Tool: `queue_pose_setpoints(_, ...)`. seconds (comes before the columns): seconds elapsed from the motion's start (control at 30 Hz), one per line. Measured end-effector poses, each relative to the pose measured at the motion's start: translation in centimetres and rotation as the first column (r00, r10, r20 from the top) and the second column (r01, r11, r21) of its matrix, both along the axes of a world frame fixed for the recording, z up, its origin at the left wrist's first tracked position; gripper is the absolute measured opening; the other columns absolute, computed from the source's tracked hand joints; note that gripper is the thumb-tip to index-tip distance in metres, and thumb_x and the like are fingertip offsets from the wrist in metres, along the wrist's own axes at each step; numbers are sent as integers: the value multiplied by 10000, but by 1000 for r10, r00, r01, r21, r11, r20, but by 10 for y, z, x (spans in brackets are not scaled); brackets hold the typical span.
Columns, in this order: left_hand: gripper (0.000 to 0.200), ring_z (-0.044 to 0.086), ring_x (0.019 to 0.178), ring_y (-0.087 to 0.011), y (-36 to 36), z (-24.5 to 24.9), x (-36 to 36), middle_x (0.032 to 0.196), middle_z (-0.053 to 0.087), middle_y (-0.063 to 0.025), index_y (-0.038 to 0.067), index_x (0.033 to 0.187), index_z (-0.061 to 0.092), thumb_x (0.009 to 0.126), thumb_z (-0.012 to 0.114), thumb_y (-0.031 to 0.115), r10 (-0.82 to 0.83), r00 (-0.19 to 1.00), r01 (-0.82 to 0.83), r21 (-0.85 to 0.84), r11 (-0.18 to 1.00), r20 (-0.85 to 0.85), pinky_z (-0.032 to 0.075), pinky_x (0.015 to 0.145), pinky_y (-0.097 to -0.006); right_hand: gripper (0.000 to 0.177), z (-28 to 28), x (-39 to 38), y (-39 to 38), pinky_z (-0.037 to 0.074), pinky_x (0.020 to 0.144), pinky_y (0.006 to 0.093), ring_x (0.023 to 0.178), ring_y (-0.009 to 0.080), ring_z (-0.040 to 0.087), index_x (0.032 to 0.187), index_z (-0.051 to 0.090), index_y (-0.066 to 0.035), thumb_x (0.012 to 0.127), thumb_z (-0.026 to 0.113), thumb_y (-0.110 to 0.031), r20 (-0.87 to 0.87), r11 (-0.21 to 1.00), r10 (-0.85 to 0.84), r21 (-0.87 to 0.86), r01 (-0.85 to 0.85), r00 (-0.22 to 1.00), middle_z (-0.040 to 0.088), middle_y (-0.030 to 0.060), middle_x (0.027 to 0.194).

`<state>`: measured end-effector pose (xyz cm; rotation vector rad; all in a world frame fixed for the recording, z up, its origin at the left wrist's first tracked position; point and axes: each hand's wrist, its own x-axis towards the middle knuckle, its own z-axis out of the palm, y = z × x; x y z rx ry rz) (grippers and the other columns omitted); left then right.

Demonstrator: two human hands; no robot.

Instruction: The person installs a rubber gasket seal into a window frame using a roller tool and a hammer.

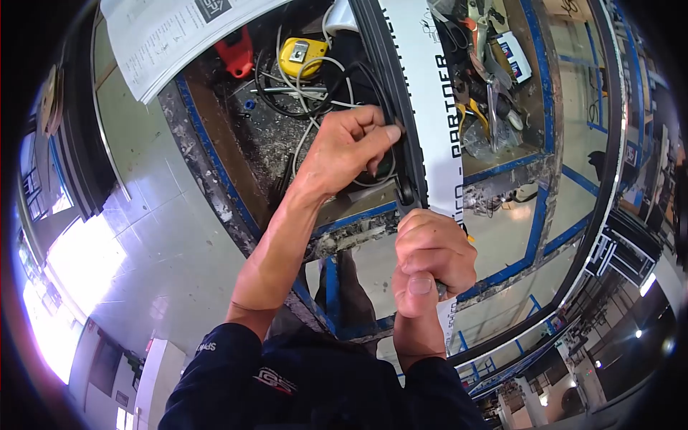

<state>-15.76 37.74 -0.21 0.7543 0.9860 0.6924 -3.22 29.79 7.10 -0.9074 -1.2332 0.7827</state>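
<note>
A long dark frame profile [390,68] runs away from me, with a white printed film strip [437,107] along its right side. My left hand [344,150] is closed in a pinch on a thin black rubber gasket [378,86] at the profile's left edge. Its loose length curls back into the tray. Lower down, my right hand [434,251] is wrapped round the handle of a hand tool. The tool's dark rounded head [406,193] rests against the profile just below my left hand. Most of the handle is hidden by my fingers.
Under the profile, a blue-edged tray [215,165] holds a yellow tape measure [302,57], a red tool [235,54] and loose cables. Pliers [473,107] and other tools lie in the right compartment. Printed papers [161,36] overlap the tray's far left edge.
</note>
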Motion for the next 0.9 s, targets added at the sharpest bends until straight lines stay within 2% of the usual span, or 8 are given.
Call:
queue_pose_setpoints(0.1, 229, 442, 510, -75, 14, 2, 5, 617, 476, 25, -27, 962, 651, 995, 663, 200, 226, 967, -222, -52, 974, 121, 388, 475, -256, 415, 0, 1, -1, 329, 394, 301, 405, 152, 416, 671, 495, -21, 934, 655, -300, 1, 1000, 15, -2, -15, 1000, 485, 49, 533)
queue_pose_setpoints(0.2, 206, 449, 504, -61, 37, -8, 5, 616, 505, 23, 6, 887, 644, 981, 682, 185, 371, 896, -351, -124, 928, 242, 371, 465, -244, 412, 0, 3, -4, 327, 395, 300, 409, 153, 420, 676, 491, -22, 940, 648, -295, -2, 1000, 23, -2, -23, 1000, 488, 51, 535)
queue_pose_setpoints(0.27, 199, 449, 525, -51, 43, -14, 12, 629, 528, 29, -1, 895, 663, 968, 689, 182, 416, 904, -422, 51, 905, 97, 373, 478, -246, 416, -1, 3, -6, 323, 396, 301, 411, 156, 420, 676, 484, -23, 946, 641, -298, 1, 1000, 28, -1, -28, 1000, 490, 54, 538)
queue_pose_setpoints(0.37, 207, 440, 563, -47, 45, -23, 23, 641, 562, 7, -30, 903, 674, 932, 709, 172, 522, 842, -439, 392, 809, -134, 358, 489, -266, 412, -2, -1, 3, 321, 402, 308, 411, 159, 402, 686, 478, -28, 964, 607, -303, 19, 1000, 2, 26, -2, 1000, 483, 60, 537)
queue_pose_setpoints(0.5, 181, 452, 561, -89, 41, -16, 23, 653, 587, -97, -42, 949, 688, 908, 708, 134, 564, 788, -381, 526, 760, -245, 388, 512, -297, 310, 0, -2, 18, 329, 421, 322, 448, 162, 407, 743, 488, -19, 962, 526, -235, -19, 1000, 23, -15, -23, 1000, 506, 88, 592)
queue_pose_setpoints(0.63, 172, 454, 533, -125, 43, -20, 22, 656, 601, -117, -41, 931, 691, 899, 717, 126, 582, 782, -378, 573, 727, -222, 391, 501, -308, 300, 1, -2, 5, 326, 426, 325, 452, 166, 417, 747, 491, -22, 966, 510, -226, 42, 1000, 9, -2, -8, 999, 515, 100, 613)
queue_pose_setpoints(0.83, 159, 443, 539, -100, 39, -17, 19, 603, 563, -91, -38, 909, 690, 904, 713, 119, 547, 794, -374, 497, 783, -265, 381, 503, -298, 317, -3, -6, 18, 310, 422, 315, 436, 161, 403, 746, 490, -20, 970, 510, -243, -17, 1000, 29, 8, -29, 999, 509, 96, 605)
queue_pose_setpoints(0.9, 154, 436, 541, -86, 42, -17, 21, 603, 557, -83, -35, 908, 690, 904, 715, 118, 587, 783, -428, 506, 749, -207, 370, 497, -290, 307, -2, -5, 12, 309, 425, 315, 436, 160, 403, 745, 493, -19, 963, 518, -233, 16, 999, 30, 18, -31, 999, 509, 96, 604)
